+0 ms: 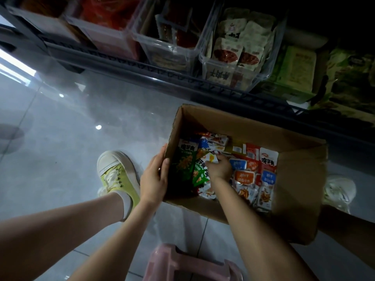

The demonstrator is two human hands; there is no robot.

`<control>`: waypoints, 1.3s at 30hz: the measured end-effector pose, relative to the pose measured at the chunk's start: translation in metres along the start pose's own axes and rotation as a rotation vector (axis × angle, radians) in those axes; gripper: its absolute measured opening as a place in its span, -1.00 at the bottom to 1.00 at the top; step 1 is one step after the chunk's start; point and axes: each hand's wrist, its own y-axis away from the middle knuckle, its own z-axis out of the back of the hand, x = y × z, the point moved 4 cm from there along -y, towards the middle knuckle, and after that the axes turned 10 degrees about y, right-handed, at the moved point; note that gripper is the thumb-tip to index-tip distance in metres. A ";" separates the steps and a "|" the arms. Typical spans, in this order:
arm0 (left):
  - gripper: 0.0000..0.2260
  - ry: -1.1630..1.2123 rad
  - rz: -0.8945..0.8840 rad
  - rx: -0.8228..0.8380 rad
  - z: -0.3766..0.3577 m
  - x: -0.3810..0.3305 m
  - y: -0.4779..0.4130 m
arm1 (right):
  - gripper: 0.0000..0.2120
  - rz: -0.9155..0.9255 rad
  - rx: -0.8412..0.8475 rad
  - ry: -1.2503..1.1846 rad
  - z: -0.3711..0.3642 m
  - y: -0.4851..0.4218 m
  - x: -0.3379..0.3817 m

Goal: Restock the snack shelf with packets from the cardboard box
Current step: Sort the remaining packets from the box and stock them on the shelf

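The cardboard box [300,179] sits on the shiny floor [60,128], just in front of the snack shelf [142,69]. Its top is open and faces up. Its long side runs left to right, almost in line with the shelf edge, and its right end sits a bit closer to the person.

Inside are lots of snack packets. Two tall green packets [185,161] lie by the left wall, with their long sides pointing away toward the shelf. Orange, blue and red packets [253,171] lie flat in a heap on the right side.

The left hand [155,177] holds the left wall of the box, with its thumb on the rim and its fingers curled along the outside. The right hand [220,168] reaches down into the middle of the box. Its fingers are closed on a small white and yellow packet [212,158].

On the shelf stand clear bins [174,47] with more packets in them. A yellow shoe [119,175] is on the floor left of the box, and a white shoe [338,191] is right of it. A pink stool [182,262] shows at the bottom.
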 end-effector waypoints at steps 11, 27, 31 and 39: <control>-0.56 -0.140 0.019 -0.011 0.007 -0.030 0.003 | -0.68 0.217 0.195 -0.190 0.129 0.039 0.017; -0.67 0.520 0.260 0.008 0.057 -0.079 0.017 | -0.72 0.301 0.461 -0.267 0.078 0.089 0.061; -0.71 0.508 0.268 -0.172 0.083 -0.046 0.007 | -0.74 0.147 0.373 -0.169 0.048 0.062 0.024; -0.75 0.511 0.302 -0.249 0.097 -0.015 -0.007 | -0.64 -0.132 0.428 -0.215 -0.013 0.048 -0.013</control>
